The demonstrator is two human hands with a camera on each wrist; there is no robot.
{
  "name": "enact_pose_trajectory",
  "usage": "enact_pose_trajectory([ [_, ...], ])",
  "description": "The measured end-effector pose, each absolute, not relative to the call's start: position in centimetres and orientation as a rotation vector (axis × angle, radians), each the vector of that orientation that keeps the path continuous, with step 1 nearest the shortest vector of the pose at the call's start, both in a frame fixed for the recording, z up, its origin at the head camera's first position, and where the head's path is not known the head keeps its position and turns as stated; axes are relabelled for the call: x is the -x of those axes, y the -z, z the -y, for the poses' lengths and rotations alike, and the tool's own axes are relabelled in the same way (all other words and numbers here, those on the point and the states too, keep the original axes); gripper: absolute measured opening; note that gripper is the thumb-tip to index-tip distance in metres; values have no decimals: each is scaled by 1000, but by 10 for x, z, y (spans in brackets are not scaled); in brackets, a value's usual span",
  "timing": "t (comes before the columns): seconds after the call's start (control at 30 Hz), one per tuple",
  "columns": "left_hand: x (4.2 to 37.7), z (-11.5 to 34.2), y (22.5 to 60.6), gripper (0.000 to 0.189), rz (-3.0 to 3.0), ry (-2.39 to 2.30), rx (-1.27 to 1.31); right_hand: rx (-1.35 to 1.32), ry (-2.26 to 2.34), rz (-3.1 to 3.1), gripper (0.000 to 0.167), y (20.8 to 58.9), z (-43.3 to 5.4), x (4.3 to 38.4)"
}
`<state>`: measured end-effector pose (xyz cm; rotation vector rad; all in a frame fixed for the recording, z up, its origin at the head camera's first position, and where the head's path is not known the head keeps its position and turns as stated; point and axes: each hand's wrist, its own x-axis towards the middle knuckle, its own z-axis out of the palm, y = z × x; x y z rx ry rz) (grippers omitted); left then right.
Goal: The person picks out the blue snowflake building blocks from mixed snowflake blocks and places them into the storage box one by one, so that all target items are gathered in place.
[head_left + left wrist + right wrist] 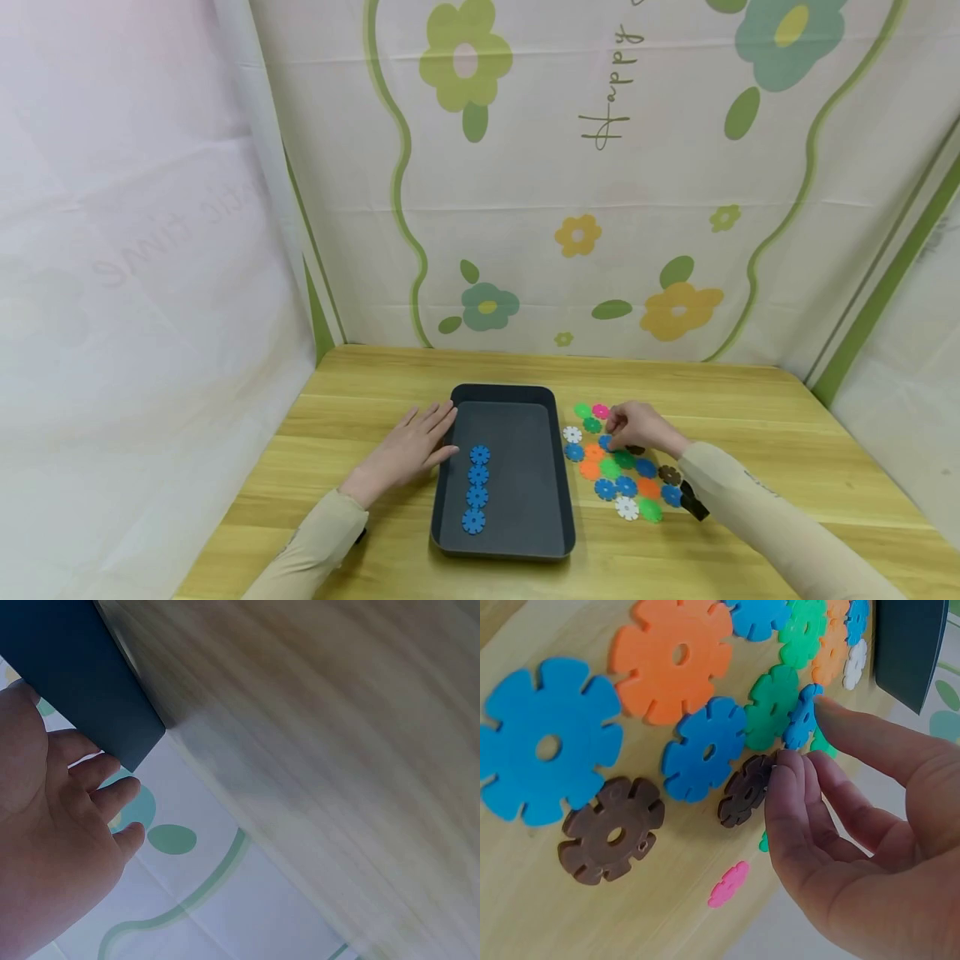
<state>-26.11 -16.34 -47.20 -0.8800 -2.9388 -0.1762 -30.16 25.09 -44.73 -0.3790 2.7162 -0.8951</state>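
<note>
My left hand (408,450) rests at the left rim of a dark grey tray (525,546), its fingers extended and the thumb over the edge. In the left wrist view, fingertips lie along the tray's outer wall (75,675). Inside the tray, several blue notched flower-shaped discs (477,497) stand in a column on the left side. Right of the tray, my right hand (641,427) pinches a blue disc (802,720) between thumb and fingertips, low over the spread of discs. A brown disc (746,791) lies right by those fingertips, partly covered by them.
Loose discs lie close together on the wooden table (375,375): orange (648,488), green (650,510), white (627,508), pink (601,412) and more blue ones (605,489). A flower-printed cloth (525,183) hangs behind the table, with more cloth at both sides.
</note>
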Motion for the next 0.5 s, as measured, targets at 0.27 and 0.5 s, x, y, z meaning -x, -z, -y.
enact_pose_trajectory([
  [0.27,262,162,471,68,2938,174,877,355,852,-2726,20,450,-251,304],
  [0.5,261,163,472,68,2932,173,880,353,887,-2711,19,451,-249,301],
])
